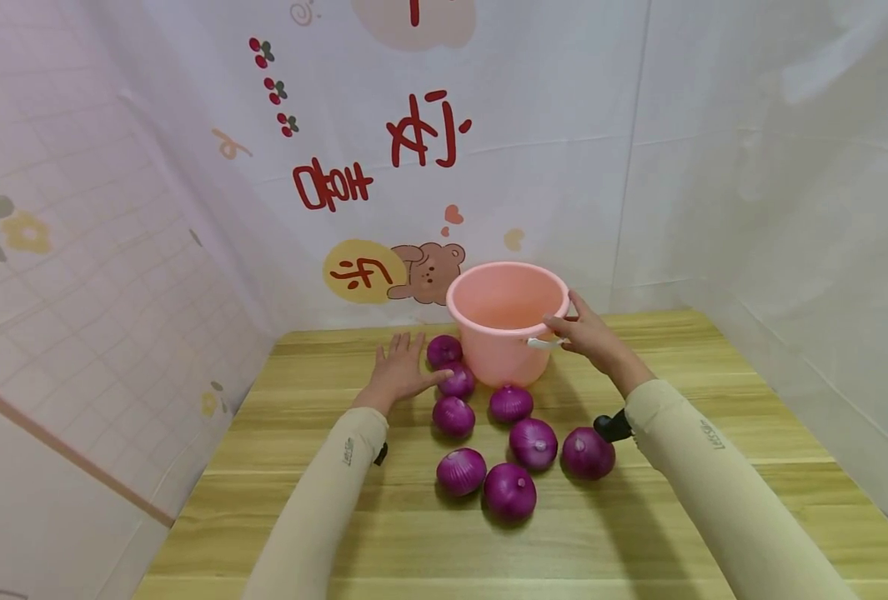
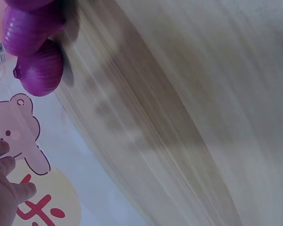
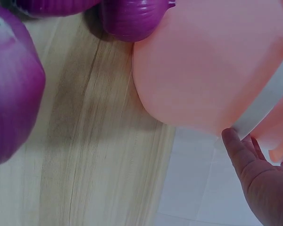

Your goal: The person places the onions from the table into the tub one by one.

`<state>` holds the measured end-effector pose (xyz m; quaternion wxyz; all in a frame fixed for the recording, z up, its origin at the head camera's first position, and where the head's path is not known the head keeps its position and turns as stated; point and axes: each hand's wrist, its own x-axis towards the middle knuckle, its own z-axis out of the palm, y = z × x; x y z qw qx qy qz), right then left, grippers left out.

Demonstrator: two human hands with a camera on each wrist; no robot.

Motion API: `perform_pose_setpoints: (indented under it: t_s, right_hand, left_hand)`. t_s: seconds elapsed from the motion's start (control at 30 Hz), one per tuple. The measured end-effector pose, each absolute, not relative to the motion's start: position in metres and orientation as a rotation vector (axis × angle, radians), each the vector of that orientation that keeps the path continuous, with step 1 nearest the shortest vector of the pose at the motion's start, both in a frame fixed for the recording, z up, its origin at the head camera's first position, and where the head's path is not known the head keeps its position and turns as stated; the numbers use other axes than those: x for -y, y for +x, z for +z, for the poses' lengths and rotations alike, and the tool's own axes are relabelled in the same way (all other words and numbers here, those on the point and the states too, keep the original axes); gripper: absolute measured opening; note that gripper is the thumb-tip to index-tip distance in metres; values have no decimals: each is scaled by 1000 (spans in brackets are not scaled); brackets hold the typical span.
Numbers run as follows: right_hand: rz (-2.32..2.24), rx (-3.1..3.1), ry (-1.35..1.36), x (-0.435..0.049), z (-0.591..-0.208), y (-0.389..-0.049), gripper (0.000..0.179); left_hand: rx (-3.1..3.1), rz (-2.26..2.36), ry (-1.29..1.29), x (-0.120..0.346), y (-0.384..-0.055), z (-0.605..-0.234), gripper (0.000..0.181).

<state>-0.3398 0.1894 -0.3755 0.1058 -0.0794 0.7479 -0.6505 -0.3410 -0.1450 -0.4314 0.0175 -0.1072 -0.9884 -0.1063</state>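
Note:
A pink bucket [image 1: 504, 358] with a white handle [image 1: 544, 342] stands upright toward the back of the table. My right hand [image 1: 589, 337] holds it at the right side of its rim, and in the right wrist view the thumb [image 3: 233, 141] lies against the handle. Left of the bucket, my left hand [image 1: 402, 371] is spread with its fingers straight and holds nothing. Its thumb reaches toward a purple onion [image 1: 456, 381] and overlaps it in the head view. Another onion [image 1: 444, 351] sits just behind that one, beside the bucket wall.
Several more purple onions lie in front of the bucket, among them one [image 1: 509, 492] nearest me and one [image 1: 589, 453] under my right forearm. The wooden table [image 1: 278, 500] ends at a printed white curtain [image 1: 549, 167] behind and along both sides.

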Motion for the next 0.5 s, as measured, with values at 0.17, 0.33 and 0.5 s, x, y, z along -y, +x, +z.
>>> perform_pose_setpoints:
  t_s: [0.17,0.33,0.5]
  right_hand:
    - [-1921,-2210,-253,-190,-377,-341,84]
    - [-1904,-2244,-238,-190,-379,-343,83]
    - [-1888,-2254,-197,-189,-380,-346,86]
  left_hand:
    - [3068,-385,-300,146,-352,-434,101]
    - [3072,-453,-300,147,-362,-436,100]
    - [3055,-497,-302,147,-370,-437,97]
